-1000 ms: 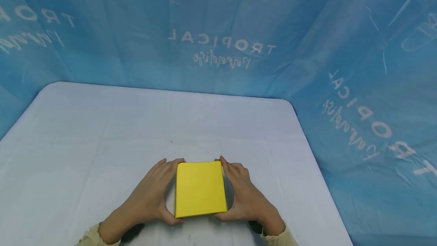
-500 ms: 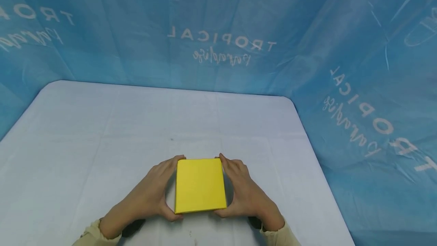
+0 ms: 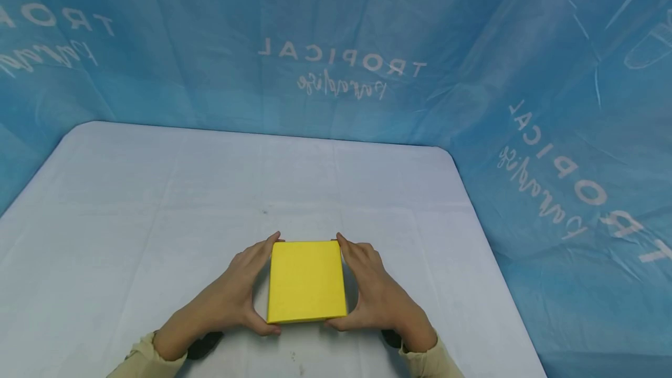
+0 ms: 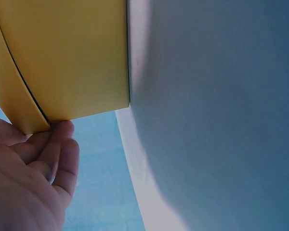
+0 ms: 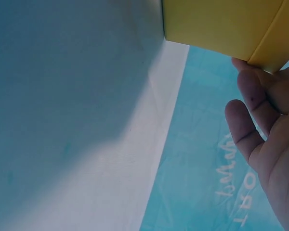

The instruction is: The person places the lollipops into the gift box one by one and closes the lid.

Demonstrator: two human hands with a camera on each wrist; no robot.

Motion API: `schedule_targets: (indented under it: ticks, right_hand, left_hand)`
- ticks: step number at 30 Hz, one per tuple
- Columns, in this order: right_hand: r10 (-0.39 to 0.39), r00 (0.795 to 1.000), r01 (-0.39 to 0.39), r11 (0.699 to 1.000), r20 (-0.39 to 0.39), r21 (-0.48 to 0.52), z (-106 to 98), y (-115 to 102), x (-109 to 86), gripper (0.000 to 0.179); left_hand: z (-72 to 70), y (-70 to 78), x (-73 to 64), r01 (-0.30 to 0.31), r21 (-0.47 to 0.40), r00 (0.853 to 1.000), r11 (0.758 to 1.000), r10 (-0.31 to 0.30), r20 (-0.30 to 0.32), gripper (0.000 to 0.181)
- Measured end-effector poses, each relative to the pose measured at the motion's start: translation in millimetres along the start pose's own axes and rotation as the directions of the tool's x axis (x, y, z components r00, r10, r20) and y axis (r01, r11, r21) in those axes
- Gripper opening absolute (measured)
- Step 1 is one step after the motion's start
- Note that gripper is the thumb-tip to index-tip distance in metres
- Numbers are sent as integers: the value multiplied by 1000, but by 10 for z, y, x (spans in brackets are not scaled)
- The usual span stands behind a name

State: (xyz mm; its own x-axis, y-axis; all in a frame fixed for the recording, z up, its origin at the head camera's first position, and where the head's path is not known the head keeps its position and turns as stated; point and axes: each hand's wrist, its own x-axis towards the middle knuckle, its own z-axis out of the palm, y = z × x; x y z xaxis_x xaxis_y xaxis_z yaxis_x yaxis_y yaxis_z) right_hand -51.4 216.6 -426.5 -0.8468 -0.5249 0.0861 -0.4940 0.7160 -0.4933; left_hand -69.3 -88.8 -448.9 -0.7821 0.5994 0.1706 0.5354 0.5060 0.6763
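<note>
A square yellow box [image 3: 307, 282] sits near the front of the white table, its plain top facing up. Both wrist views show a seam near the top, where a lid [image 4: 19, 91] fits over the deeper lower part [image 5: 207, 29]. My left hand [image 3: 231, 296] grips the box's left side, thumb at the near corner and fingers at the far one. On the right side, my right hand [image 3: 380, 296] mirrors it, with its thumb at the near edge and fingers at the far corner. The left index fingertip points up past the far edge. The fingers' undersides are hidden in the head view.
The white cloth-covered table [image 3: 262, 174] extends far and to both sides of the box. Blue printed sheeting [image 3: 341, 16] hangs behind and along the right of it. A dark band [image 3: 205, 344] shows under the left wrist.
The left index finger has lifted at the far left corner. The whole head view has shifted slightly upward; the box stays between both hands on the table.
</note>
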Motion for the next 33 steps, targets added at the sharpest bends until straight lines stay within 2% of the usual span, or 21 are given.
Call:
schedule_targets:
  ticks: [8, 13, 23, 28, 33]
  right_hand:
    - [34, 999, -34, 999, 15, 25, 9, 3, -19, 139]
    - [21, 1000, -22, 999, 21, 23, 41, 29, -30, 138]
    - [13, 1000, -13, 1000, 2, 14, 100, 48, -21, 138]
    - [16, 1000, -16, 1000, 7, -2, 107, 44, -18, 138]
    - [31, 999, -31, 1000, 24, 1, 101, 43, -27, 136]
  left_hand:
    - [2, 30, -1, 2, 99, 1000, 995, -2, -2, 151]
    - [26, 30, -3, 9, 158, 1000, 987, -10, 2, 149]
    - [70, 62, -9, 15, 314, 1000, 949, -7, -25, 147]
    - [76, 76, -7, 33, 343, 999, 939, -29, -16, 147]
    - [86, 84, -5, 38, 342, 999, 939, -37, -7, 146]
